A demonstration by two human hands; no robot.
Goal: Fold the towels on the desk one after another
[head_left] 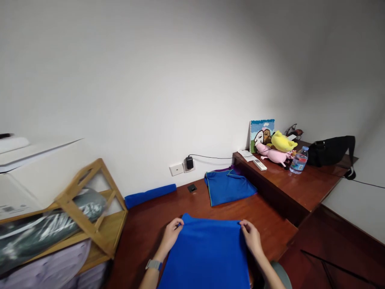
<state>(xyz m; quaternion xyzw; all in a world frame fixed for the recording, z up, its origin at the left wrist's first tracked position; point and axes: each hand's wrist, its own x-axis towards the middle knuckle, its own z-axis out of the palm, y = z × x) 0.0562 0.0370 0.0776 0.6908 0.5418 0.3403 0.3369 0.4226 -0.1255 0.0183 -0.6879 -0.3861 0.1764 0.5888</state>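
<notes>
A blue cloth (210,253) spreads over the front of the reddish-brown desk (141,237), its lower part cut off by the frame. My left hand (173,232) pinches its far left corner, with a grey-banded watch on the wrist. At the far right corner, my right hand (250,236) pinches the same cloth between thumb and fingers. The far edge runs nearly straight between both hands. Behind it lies another blue cloth (228,186) with light green edging, partly folded. A rolled or narrowly folded blue cloth (150,195) rests against the wall.
On the left is a wooden shelf (104,237) with plastic-wrapped items. A raised desk section (288,186) at right holds plush toys (275,154), a water bottle (299,160), a remote (259,165) and a black bag (331,151). A charger (189,162) is plugged into the wall.
</notes>
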